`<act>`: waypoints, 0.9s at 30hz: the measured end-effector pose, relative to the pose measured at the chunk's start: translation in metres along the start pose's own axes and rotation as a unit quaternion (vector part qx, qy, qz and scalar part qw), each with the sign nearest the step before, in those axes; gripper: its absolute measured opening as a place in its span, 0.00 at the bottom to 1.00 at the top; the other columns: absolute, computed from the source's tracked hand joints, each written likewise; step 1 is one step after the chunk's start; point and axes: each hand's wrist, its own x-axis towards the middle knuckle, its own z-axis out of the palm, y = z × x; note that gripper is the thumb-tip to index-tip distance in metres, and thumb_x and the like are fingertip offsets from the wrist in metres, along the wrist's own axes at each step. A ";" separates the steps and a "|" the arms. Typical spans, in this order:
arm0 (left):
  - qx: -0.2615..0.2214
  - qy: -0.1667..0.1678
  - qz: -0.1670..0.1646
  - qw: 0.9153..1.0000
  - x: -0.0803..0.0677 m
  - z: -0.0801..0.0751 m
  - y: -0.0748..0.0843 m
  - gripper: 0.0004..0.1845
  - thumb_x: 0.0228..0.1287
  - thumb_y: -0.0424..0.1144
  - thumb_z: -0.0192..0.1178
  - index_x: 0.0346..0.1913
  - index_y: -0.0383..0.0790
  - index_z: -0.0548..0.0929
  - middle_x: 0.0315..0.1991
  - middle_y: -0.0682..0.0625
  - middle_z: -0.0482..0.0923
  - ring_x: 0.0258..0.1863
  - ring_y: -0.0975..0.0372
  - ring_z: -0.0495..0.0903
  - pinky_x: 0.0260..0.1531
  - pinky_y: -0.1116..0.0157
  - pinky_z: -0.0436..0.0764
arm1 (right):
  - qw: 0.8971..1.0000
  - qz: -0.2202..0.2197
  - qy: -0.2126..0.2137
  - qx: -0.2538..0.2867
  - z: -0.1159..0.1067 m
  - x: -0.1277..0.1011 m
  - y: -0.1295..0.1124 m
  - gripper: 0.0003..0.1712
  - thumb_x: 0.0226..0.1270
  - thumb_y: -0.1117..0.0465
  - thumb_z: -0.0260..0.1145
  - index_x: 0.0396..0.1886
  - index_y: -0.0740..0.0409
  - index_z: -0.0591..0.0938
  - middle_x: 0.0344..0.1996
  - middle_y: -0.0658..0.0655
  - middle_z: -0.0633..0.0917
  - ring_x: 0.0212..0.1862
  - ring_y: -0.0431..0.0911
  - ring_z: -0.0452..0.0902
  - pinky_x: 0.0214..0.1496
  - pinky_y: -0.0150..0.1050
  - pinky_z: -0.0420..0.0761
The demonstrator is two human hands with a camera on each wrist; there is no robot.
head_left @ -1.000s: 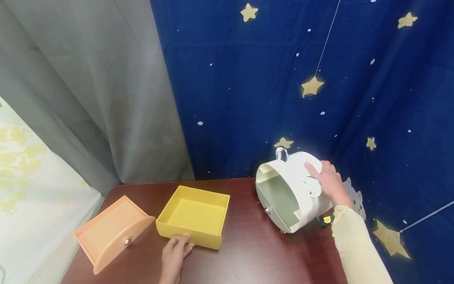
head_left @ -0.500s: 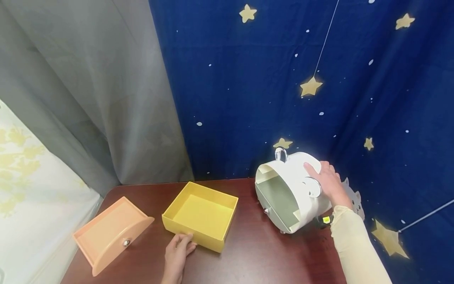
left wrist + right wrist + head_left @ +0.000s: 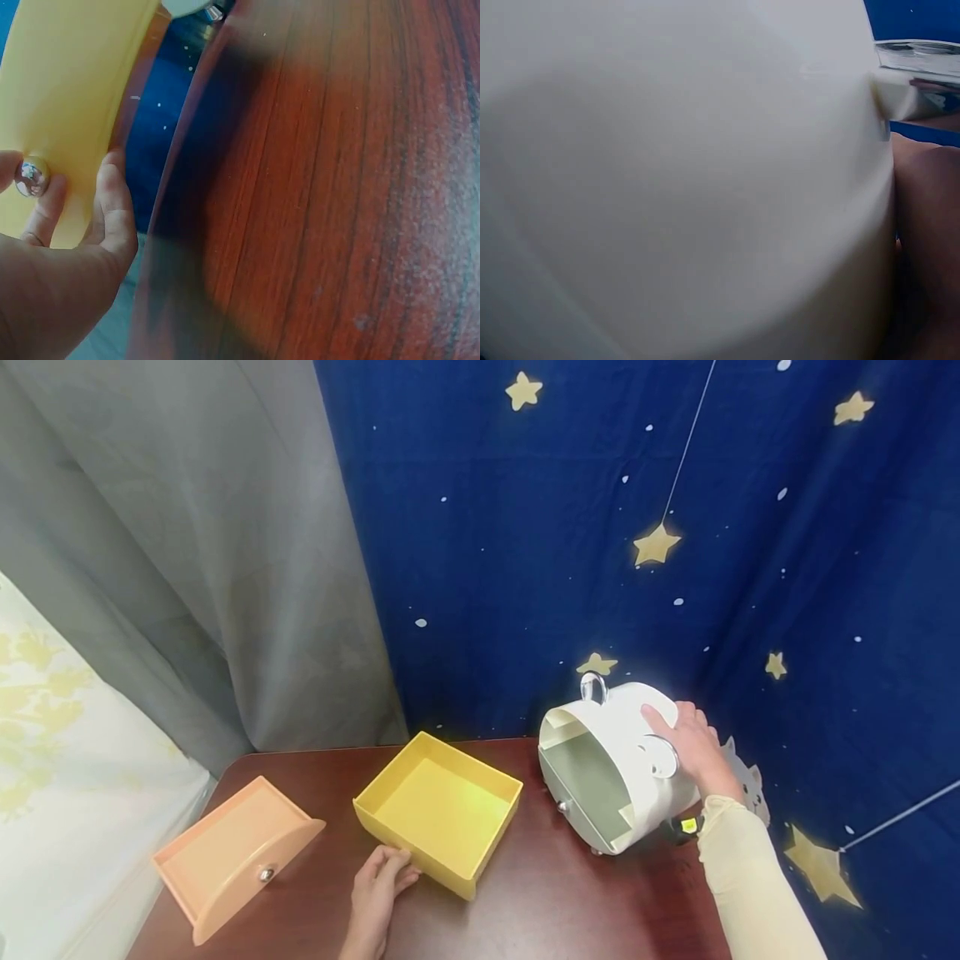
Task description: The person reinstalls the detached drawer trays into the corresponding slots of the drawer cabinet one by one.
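The yellow drawer [image 3: 438, 806], open side up and skewed, has its round metal knob [image 3: 31, 177] pinched in my left hand [image 3: 377, 893]. To its right, my right hand [image 3: 693, 743] holds the rounded white case [image 3: 622, 727], shiny-eared, its open front turned leftward, grey-green below.

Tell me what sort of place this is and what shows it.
Probably a curtained-off corner of an indoor room, though its wider use can't be told: a dark blue star-patterned curtain hangs beside a grey curtain, with a reddish-brown table in front.
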 end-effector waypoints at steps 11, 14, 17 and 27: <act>-0.002 -0.022 0.042 0.999 0.004 0.014 0.011 0.16 0.73 0.44 0.60 0.40 0.31 0.75 0.40 0.53 0.84 0.39 0.60 0.88 0.45 0.65 0.87 | 1.000 0.000 0.005 0.002 0.001 -0.002 0.002 0.64 0.68 0.19 0.39 0.80 0.67 0.44 0.75 0.77 0.51 0.70 0.73 0.50 0.66 0.77 0.61; 0.006 -0.023 0.045 0.999 0.007 0.019 0.015 0.16 0.73 0.45 0.60 0.40 0.33 0.76 0.41 0.52 0.85 0.40 0.60 0.88 0.45 0.66 0.87 | 1.000 -0.001 0.006 0.002 0.001 -0.001 0.002 0.64 0.68 0.19 0.39 0.81 0.67 0.44 0.76 0.77 0.51 0.70 0.73 0.50 0.66 0.76 0.61; 0.009 -0.026 0.047 0.999 0.008 0.024 0.019 0.16 0.73 0.46 0.61 0.40 0.33 0.76 0.41 0.52 0.85 0.40 0.61 0.89 0.44 0.65 0.88 | 1.000 -0.001 0.006 0.003 0.001 -0.001 0.002 0.64 0.68 0.19 0.39 0.80 0.67 0.44 0.75 0.77 0.52 0.70 0.73 0.50 0.66 0.76 0.61; 0.006 -0.063 0.048 0.997 0.007 0.047 0.029 0.15 0.72 0.43 0.61 0.41 0.31 0.76 0.36 0.50 0.87 0.37 0.60 0.89 0.41 0.66 0.86 | 1.000 0.000 0.002 0.007 0.002 0.000 0.002 0.65 0.67 0.18 0.39 0.81 0.65 0.44 0.76 0.76 0.51 0.70 0.73 0.49 0.66 0.77 0.61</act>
